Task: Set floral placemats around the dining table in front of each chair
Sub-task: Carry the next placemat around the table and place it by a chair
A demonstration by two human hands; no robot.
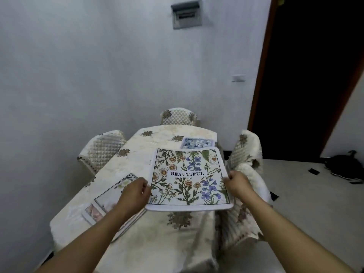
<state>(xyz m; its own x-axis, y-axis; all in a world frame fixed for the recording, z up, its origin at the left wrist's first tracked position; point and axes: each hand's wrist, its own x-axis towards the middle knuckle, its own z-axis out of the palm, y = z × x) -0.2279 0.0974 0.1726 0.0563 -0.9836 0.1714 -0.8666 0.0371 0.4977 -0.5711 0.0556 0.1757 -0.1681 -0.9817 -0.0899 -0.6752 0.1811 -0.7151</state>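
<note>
Both hands, left hand (136, 192) and right hand (237, 184), hold the floral placemat (187, 178) above the table (157, 233).

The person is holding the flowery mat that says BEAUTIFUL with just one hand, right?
Not quite. Both hands hold it: the left hand grips the left edge of the BEAUTIFUL placemat and the right hand grips its right edge, above the dining table. The head view shows this.

We see open cream floral tablecloth (157, 233) on the near end of the table and along its far left, where a hand could pass. On the left lies a stack of pale printed placemats (110, 198), and a blue-and-white floral placemat (198, 143) occupies the far right. Quilted cream chair covers (246, 154) crowd the right edge.
</note>
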